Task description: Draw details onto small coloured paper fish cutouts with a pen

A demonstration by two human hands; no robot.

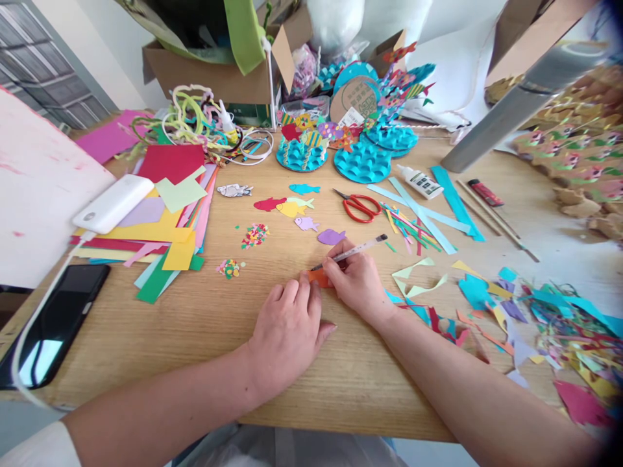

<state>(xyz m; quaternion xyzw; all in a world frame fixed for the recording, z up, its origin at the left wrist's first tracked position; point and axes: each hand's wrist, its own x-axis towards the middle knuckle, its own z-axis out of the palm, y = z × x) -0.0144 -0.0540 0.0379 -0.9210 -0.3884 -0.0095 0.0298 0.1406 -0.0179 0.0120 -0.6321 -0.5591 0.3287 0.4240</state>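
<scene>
**Two Hands on a Scrap of Orange Paper**

Nearest the camera, the left hand (287, 327) lay flat on the pale wood-grain surface (204, 324), fingers together and pressing down on the near edge of a small orange paper piece (318, 277). Just beyond it, the right hand (357, 279) had its grip closed around a slim translucent pen (353, 251), the tip angled down onto the orange paper. That piece sat between both hands, near the middle of the surface (mostly hidden, so its outline could not be told).

To the right lay a ragged heap of paper offcuts (549, 324), thin curls and jagged triangles in teal, yellow and pink. To the left rested a glossy black phone (53, 324), and past it a fanned stack of smooth coloured sheets (165, 240) with a rounded white power bank (113, 203) on top.

Farther out were two little mounds of confetti (254, 235), then flat cut-out paper fish (291, 208) in red, yellow, blue and purple. Red-handled scissors (360, 206) lay beside long teal strips (418, 211) and a small white glue bottle (419, 181). At the back stood dimpled turquoise discs (363, 162), a tangle of fuzzy pipe cleaners (195, 117) and a brown cardboard box (209, 71).
</scene>
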